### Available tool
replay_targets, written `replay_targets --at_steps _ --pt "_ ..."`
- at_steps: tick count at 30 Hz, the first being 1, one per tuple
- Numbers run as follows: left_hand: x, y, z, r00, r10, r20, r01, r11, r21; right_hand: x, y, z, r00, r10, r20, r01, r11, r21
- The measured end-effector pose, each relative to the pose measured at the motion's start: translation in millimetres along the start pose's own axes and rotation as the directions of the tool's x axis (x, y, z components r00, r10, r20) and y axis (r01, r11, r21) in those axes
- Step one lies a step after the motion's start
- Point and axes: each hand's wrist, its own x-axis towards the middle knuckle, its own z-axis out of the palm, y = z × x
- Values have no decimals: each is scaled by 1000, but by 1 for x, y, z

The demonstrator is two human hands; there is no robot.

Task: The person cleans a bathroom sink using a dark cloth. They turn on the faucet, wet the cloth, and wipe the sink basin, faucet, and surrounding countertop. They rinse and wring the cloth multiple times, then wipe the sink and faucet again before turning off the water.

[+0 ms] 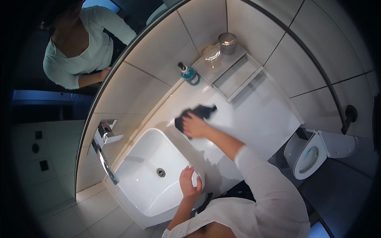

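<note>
My right hand (195,125) presses a dark cloth (202,112) on the white countertop (253,119), beyond the basin's right side. Some of the cloth sticks out past the fingers; the hand and cloth are a little blurred. Over the near rim of the white washbasin (148,190) is my left hand (190,183), with its thumb and fingers apart and nothing held. Whether it touches the rim I cannot tell. A metal drain (161,172) shows in the basin's bottom. The wall-mounted chrome faucet (105,163) reaches over the basin's far left edge.
A teal pump bottle (190,76) stands by the wall, beside a tray (238,78) bearing a glass jar (211,56) and a grey cup (227,44). A toilet (309,159) with its lid up is at right. A mirror (59,142) and a dark rail (315,59) line the walls.
</note>
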Motion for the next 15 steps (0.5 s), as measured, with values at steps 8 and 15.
replay_targets --at_steps 8,15 --pt "-30 -10 25 982 -171 84 159 978 133 76 -6 -9 976 156 -152 -178 974 -142" --pt "-41 -16 27 998 -64 1 64 991 119 -63 -81 6 969 130 -210 -132 991 5"
